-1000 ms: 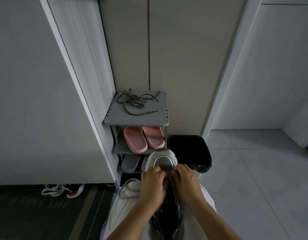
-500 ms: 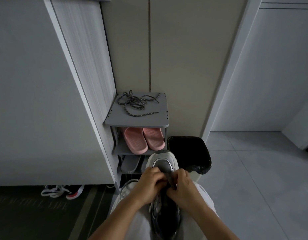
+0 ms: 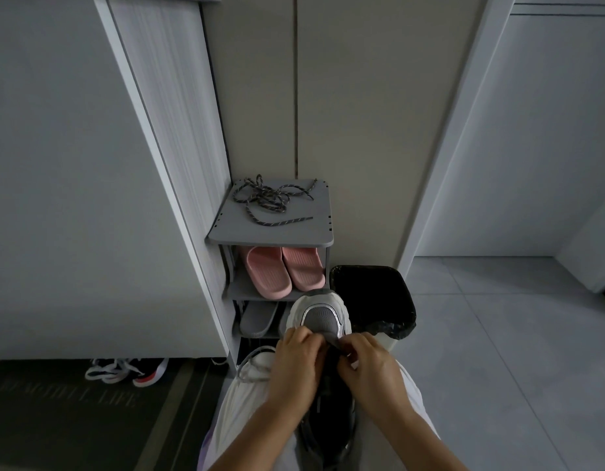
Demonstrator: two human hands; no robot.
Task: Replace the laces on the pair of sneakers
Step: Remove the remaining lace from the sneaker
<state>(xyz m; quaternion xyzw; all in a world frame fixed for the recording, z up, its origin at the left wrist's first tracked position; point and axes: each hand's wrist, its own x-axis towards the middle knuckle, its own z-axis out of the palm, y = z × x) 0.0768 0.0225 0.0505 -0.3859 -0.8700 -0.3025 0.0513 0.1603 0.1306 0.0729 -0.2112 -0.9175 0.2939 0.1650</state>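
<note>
The sneaker lay on the person's lap, toe toward the shoe rack. The left hand and right hand had curled fingers pinching its dark lacing area. Loose laces lay on the rack's top, pink slippers on the shelf below, grey slippers lower. What the black-lined bin held was too dark to tell.

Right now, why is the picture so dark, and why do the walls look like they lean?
Head view: the light is dim, no glare, so the sneaker gripped by the left hand and right hand goes nearly black at its middle. Head view: the wide lens makes the wall edges lean outward. Head view: the loose laces on the shoe rack look sharp.
</note>
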